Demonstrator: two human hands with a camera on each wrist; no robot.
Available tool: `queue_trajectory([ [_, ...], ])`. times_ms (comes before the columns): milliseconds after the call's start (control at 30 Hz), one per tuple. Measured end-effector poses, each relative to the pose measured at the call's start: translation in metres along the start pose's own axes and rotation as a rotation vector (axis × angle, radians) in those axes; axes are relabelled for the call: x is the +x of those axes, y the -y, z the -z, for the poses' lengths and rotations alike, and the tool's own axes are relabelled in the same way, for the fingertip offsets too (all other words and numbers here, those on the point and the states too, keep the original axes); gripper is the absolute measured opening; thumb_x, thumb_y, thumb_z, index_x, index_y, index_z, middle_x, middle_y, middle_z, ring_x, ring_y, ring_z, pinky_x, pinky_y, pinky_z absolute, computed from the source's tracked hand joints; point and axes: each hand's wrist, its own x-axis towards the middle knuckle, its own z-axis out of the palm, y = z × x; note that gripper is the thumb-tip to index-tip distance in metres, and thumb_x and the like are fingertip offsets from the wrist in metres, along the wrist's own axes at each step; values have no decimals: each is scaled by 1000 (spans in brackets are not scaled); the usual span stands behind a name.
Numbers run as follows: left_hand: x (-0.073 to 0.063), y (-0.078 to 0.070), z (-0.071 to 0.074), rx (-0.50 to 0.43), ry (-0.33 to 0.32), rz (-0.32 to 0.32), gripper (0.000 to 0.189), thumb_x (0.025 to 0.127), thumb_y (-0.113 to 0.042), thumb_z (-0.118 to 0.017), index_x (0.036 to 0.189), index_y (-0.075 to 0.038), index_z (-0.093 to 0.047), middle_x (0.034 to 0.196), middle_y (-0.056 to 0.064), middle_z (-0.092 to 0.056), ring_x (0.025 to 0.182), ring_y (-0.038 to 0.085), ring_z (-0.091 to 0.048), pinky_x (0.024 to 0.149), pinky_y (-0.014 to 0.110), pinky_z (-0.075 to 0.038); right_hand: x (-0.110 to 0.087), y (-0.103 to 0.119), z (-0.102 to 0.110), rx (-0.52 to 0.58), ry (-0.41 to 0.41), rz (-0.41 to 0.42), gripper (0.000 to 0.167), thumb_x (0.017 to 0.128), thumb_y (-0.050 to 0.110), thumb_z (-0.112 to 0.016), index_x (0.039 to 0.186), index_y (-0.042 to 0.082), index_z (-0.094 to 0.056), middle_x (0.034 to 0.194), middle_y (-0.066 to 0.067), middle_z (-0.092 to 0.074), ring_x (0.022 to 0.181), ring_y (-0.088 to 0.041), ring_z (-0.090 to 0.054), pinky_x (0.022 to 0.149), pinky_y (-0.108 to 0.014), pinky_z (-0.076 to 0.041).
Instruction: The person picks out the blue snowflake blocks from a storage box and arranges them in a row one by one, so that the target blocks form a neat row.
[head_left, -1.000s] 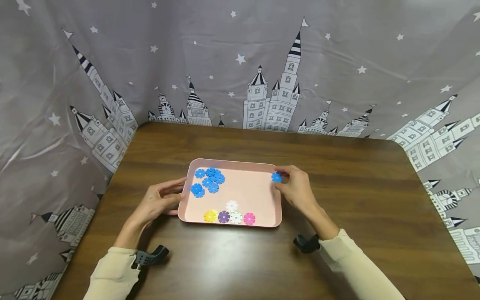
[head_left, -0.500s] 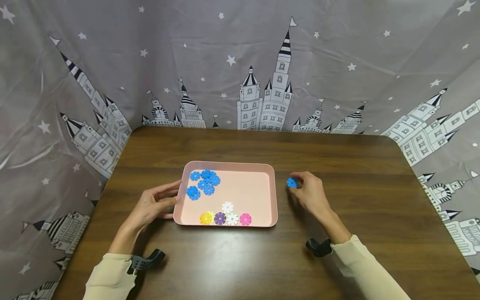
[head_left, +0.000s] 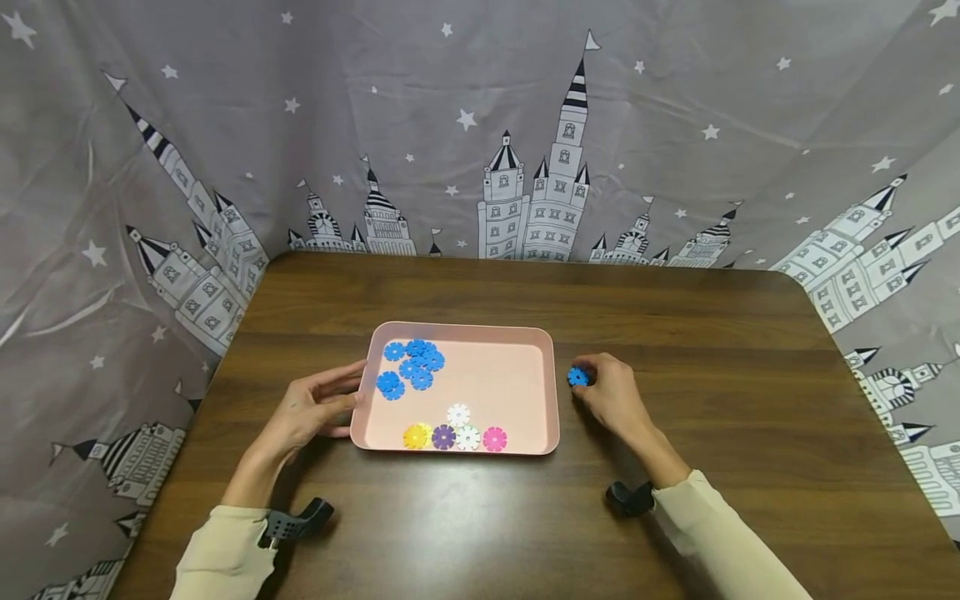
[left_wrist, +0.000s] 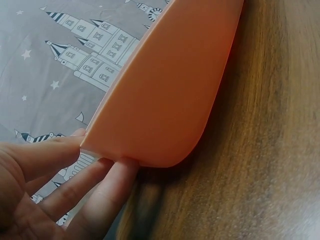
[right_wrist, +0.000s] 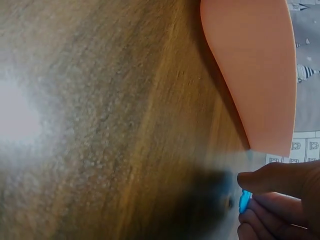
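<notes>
A pink tray (head_left: 513,375) sits on the wooden table. My left hand (head_left: 306,408) is at its left end, fingers fairly straight and spread; in the left wrist view the fingertips (left_wrist: 125,165) touch the end wall. Just right of the tray, my right hand (head_left: 613,394) pinches a blue snowflake disc (head_left: 577,377) between thumb and fingers, low over the table. Edge-on in the right wrist view, the disc (right_wrist: 244,201) is partly hidden by the fingers. A cluster of blue snowflake discs (head_left: 422,380) lies in the tray's left part, some overlapping.
Along the tray's near side lie yellow (head_left: 415,437), purple (head_left: 443,437) and pink (head_left: 494,439) snowflake discs, with white ones (head_left: 458,415) between. A grey curtain (head_left: 420,100) printed with castles hangs behind the table (head_left: 720,375).
My right hand has carried the blue disc from over the tray's right end to the table side, then slightly down and back toward the tray. My left hand keeps its place.
</notes>
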Motion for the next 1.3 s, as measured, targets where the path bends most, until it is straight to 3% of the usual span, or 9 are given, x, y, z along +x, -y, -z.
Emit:
queue_trajectory([
  [733,1,4,0,15,-9,7,61,92,-9,-69,148,-5,-44,142,28,-48,106,29,-66,70,46,-60,-1,4,0,5,14,14,37,79,-2,-78,113,-10,-67,107,-22,-67,98,-34,-66,87,-45,-56],
  [1100,1,3,2,-17,0,-3,60,92,-8,-69,147,-4,-44,140,29,-49,106,30,-65,68,47,-60,7,35,10,29,-14,69,42,78,0,-77,118,-7,-66,112,-22,-67,104,-37,-64,88,-48,-55],
  [1300,0,2,3,-23,1,12,61,92,-7,-69,148,-5,-44,140,29,-48,108,32,-65,69,46,-60,14,63,6,60,31,63,44,77,0,-76,121,-4,-67,113,-22,-67,102,-34,-64,85,-44,-55],
])
